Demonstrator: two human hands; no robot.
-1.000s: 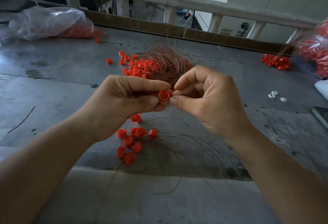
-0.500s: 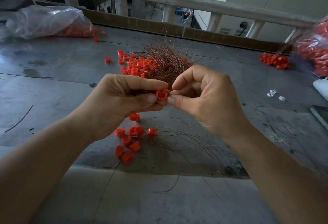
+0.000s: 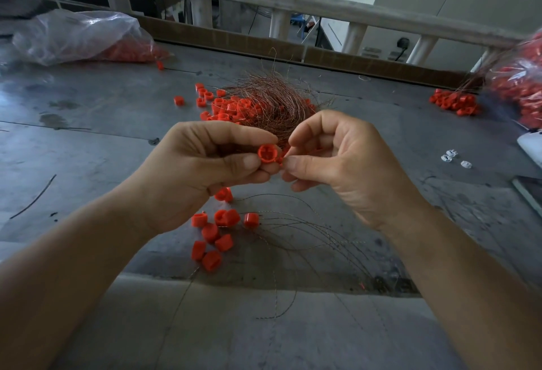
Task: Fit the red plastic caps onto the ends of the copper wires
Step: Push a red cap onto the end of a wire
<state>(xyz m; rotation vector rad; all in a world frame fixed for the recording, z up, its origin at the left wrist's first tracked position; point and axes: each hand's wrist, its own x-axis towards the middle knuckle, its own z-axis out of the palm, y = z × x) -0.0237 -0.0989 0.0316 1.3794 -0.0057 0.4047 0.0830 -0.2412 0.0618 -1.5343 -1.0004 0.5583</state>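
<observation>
Your L hand (image 3: 205,170) pinches the red cap (image 3: 267,154), open side toward you, above the worktop (image 3: 88,123). R hand (image 3: 346,164) is pinched just beside it, prob. on a wire end, too fine to see. Hold the cap steady, feed straight in, push till seated.

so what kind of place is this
Most likely a small workshop or factory assembly bench: a worn grey worktable, clear plastic bags full of red caps at both sides, and a tangle of copper wires amid loose caps. The left hand pinches one red cap.
</observation>
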